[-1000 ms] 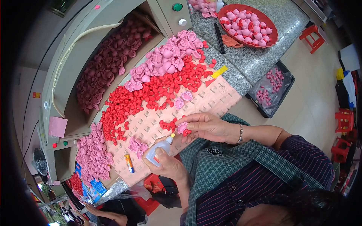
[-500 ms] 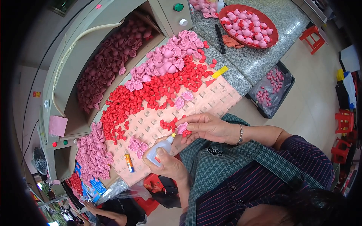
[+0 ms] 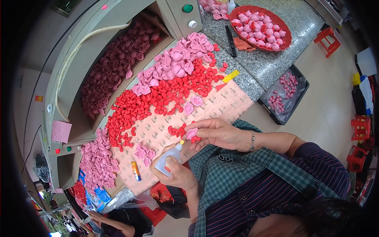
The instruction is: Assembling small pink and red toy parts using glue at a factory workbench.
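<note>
My left hand is closed round a translucent squeeze bottle with a yellow nozzle, tilted upward. The nozzle tip sits just below and left of a small pink hollow moulded piece, apart from it. That piece is pinched between the fingers of my right hand, which wears a bracelet. Small red pieces lie beside the right fingertips; some red also shows right under the pink piece, but I cannot tell whether it is held. Two pink pieces rest on the pale pink board beyond.
Heaps of red pieces and pink pieces cover the board's far side. A glue stick lies near its front edge. Behind stands a grey machine with an opening full of pink pieces. A red bowl of pink-and-red parts sits on the granite counter.
Almost nothing differs. The bottle and the pink piece have shifted very slightly, both still held in the same hands.
</note>
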Motion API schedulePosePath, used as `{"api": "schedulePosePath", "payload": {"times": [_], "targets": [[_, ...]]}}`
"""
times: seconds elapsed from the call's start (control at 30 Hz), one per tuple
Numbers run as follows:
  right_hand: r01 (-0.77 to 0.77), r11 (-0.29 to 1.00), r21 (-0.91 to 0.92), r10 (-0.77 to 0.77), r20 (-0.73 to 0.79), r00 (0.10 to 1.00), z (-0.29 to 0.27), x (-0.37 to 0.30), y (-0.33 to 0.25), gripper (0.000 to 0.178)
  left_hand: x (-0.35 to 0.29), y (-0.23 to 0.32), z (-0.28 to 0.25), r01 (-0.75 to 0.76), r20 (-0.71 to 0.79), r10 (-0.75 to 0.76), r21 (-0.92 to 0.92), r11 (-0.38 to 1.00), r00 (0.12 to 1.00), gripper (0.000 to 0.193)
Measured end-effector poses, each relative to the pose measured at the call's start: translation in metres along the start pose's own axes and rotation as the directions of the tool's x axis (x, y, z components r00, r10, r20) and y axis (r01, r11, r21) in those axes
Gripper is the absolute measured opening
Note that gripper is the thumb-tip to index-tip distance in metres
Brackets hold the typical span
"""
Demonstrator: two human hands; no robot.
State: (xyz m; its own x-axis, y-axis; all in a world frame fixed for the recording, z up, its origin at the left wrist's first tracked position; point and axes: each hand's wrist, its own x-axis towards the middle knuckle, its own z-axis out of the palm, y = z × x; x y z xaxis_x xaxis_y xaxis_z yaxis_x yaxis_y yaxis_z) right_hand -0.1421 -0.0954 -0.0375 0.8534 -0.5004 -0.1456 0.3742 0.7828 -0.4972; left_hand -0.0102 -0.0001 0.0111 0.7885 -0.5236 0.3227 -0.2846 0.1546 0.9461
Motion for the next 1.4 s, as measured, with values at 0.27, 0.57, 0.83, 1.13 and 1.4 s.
{"api": "schedulePosePath", "payload": {"times": [0.27,0.57,0.83,1.13,1.4], "targets": [[0.018,1.0,0.008,-0.018,-0.008,1.0,0.0013,-0.0002,-0.0003,0.04,-0.0011,0.001,-0.0012,-0.012,0.0,0.012,0.044,0.999,1.0,0.034],[0.019,0.999,-0.035,-0.02,-0.027,0.999,0.0016,-0.0003,-0.0015,0.042,-0.0027,0.0003,-0.0021,-0.013,-0.002,0.014,0.062,0.998,1.0,0.032],[0.02,0.999,-0.043,-0.02,-0.016,1.0,-0.0008,-0.0002,-0.0016,0.043,-0.0021,0.0004,-0.001,-0.032,0.008,0.031,0.08,0.996,0.999,0.03],[0.019,0.999,-0.03,-0.019,-0.015,1.0,-0.0001,0.0002,-0.0008,0.044,-0.003,-0.0012,0.0021,-0.025,0.011,0.025,-0.014,1.0,1.0,0.031],[0.011,0.999,-0.037,-0.012,-0.028,1.0,0.0002,-0.0004,-0.0012,0.044,-0.0035,0.0008,-0.0001,-0.036,0.008,0.036,0.053,0.998,0.999,0.031]]}}
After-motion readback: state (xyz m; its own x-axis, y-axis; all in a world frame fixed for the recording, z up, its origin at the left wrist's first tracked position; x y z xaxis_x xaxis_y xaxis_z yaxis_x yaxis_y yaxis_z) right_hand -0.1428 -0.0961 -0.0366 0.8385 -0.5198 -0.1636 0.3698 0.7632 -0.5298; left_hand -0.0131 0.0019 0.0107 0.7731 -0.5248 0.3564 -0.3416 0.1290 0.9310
